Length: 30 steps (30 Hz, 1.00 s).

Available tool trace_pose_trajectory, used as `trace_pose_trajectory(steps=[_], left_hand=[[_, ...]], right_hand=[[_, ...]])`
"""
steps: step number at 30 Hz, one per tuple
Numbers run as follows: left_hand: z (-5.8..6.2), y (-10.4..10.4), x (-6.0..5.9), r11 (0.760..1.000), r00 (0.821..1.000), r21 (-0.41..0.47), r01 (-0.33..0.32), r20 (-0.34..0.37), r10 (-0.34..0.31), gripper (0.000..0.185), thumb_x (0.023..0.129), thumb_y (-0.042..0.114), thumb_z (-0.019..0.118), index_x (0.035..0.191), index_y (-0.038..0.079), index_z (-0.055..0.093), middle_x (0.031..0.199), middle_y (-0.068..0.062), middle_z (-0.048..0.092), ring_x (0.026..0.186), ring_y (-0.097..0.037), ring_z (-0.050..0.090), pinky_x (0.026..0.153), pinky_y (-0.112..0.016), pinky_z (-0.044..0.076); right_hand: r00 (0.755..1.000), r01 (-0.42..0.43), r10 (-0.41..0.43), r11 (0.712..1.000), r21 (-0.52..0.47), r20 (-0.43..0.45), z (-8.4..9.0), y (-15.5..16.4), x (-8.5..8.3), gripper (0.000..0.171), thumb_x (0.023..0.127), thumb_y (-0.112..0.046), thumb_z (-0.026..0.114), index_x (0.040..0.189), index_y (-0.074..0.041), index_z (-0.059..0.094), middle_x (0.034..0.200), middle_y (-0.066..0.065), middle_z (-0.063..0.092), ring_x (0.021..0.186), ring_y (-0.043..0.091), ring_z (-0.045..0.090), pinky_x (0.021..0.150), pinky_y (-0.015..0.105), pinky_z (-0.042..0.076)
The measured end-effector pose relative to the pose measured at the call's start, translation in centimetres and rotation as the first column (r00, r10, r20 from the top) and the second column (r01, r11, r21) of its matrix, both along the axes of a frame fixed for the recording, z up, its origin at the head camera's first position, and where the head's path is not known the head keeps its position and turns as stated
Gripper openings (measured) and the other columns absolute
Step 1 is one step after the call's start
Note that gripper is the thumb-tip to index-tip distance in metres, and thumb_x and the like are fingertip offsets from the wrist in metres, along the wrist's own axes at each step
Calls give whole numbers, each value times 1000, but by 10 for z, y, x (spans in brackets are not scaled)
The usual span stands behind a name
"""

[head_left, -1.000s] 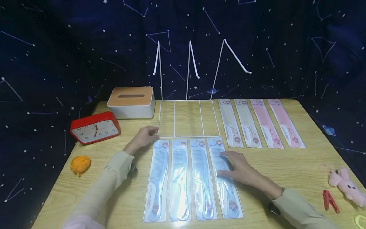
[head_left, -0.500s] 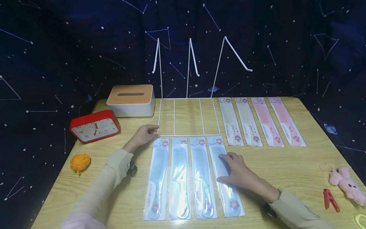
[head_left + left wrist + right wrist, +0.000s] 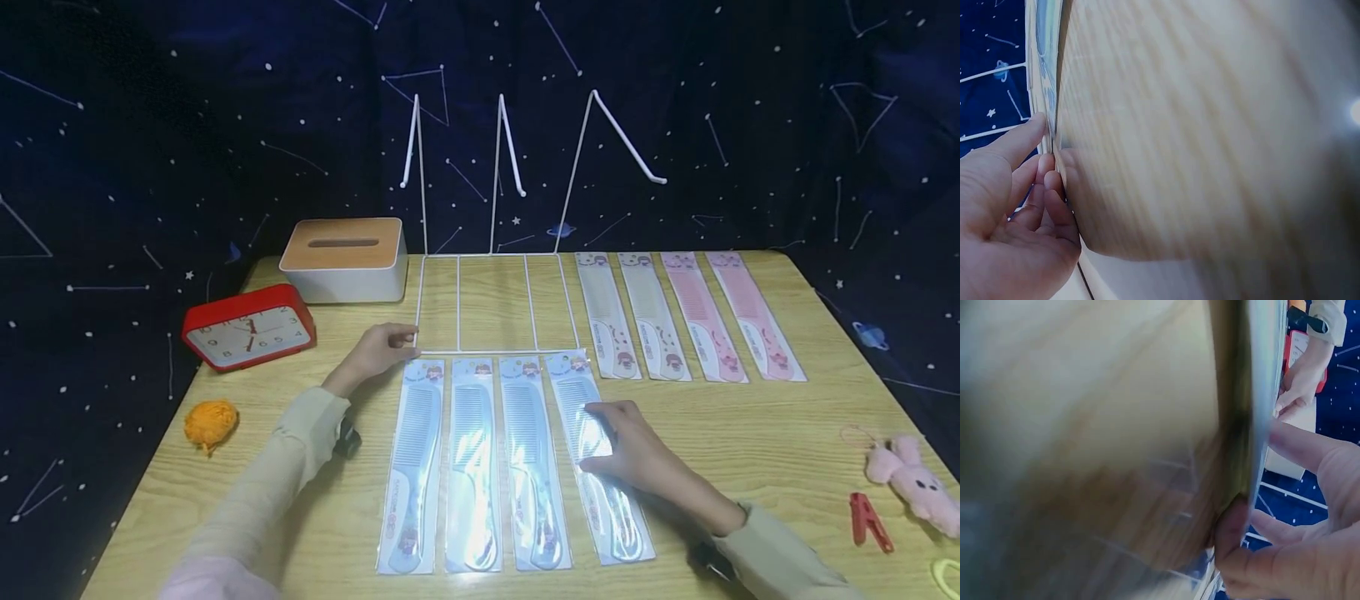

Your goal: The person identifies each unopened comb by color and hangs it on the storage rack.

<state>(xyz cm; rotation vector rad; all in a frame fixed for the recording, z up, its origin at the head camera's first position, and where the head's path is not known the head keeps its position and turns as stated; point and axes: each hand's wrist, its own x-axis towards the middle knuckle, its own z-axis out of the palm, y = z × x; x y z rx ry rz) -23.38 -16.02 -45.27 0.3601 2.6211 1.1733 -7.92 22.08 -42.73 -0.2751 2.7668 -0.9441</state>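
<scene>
Several blue combs (image 3: 415,467) in clear printed packets lie side by side in the middle of the table. My right hand (image 3: 633,446) grips the rightmost packaged comb (image 3: 581,421) between thumb and fingers. Its packet is slightly raised and tilted; in the right wrist view a gap shows under the packet (image 3: 1263,375). Behind the row stands a white wire rack (image 3: 495,351), flat base on the table, with three upright hooks. My left hand (image 3: 377,350) holds the base's front left corner, thumb and fingers around the wire. In the left wrist view those fingers (image 3: 1054,212) are curled, partly hiding the wire.
Two whitish combs (image 3: 609,317) and two pink combs (image 3: 705,317) in packets lie right of the rack. A tissue box (image 3: 345,260), red clock (image 3: 249,327) and orange yarn ball (image 3: 211,423) stand left. A red clip (image 3: 870,522) and pink plush toy (image 3: 915,483) lie right.
My right hand has closed on the rightmost blue comb packet and lifted it slightly, its lower end shifting right. The left hand stays at the rack's corner.
</scene>
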Motion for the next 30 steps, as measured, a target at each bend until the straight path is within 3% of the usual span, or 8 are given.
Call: trace_pose_trajectory(steps=[10, 16, 20, 23, 27, 30], left_hand=[[1, -1, -1, 1000, 1000, -2, -1, 5, 1, 47, 90, 17, 66, 131, 0, 54, 123, -18, 60, 112, -32, 54, 98, -45, 44], [1, -1, -1, 1000, 1000, 0, 8, 4, -8, 47, 90, 17, 65, 132, 0, 53, 125, -19, 59, 113, -33, 55, 99, -44, 44], [2, -1, -1, 1000, 1000, 2, 6, -4, -6, 46, 90, 15, 65, 131, -1, 53, 123, -19, 60, 111, -32, 55, 98, -44, 44], [2, -1, -1, 1000, 1000, 3, 0, -8, 0, 46, 89, 15, 66, 131, -2, 54, 123, -19, 60, 110, -31, 55, 98, -43, 45], [2, 0, 0, 1000, 1000, 2, 0, -10, 0, 46, 89, 14, 66, 131, -2, 54, 122, -19, 60, 109, -31, 55, 97, -43, 45], [1, 1, 1, 1000, 1000, 5, 4, -15, -3, 46, 89, 14, 66, 130, -2, 54, 122, -19, 60, 108, -31, 55, 96, -43, 45]], right_hand=[[1000, 0, -2, 999, -52, -30, 10, 5, -1, 71, 73, -6, 77, 136, 5, 44, 122, 28, 52, 105, 42, 54, 92, 57, 44], [999, -20, 13, 988, -152, -50, 35, 5, -5, 69, 77, 1, 72, 139, 1, 42, 134, 29, 44, 107, 50, 54, 85, 52, 52], [994, -73, 45, 952, -297, -98, 54, -4, -13, 71, 77, 9, 69, 141, 1, 39, 136, 28, 40, 111, 51, 53, 84, 41, 54], [974, -169, 93, 904, -392, -205, 69, -16, -21, 71, 76, 16, 67, 140, 3, 39, 131, 26, 44, 108, 46, 56, 82, 32, 55], [927, -290, 143, 860, -419, -347, 90, -37, -33, 68, 76, 16, 67, 138, 4, 42, 126, 22, 49, 102, 34, 57, 83, 28, 54], [907, -343, 176, 835, -429, -383, 106, -55, -42, 65, 78, 16, 65, 138, 3, 42, 131, 21, 47, 105, 31, 54, 84, 31, 54]])
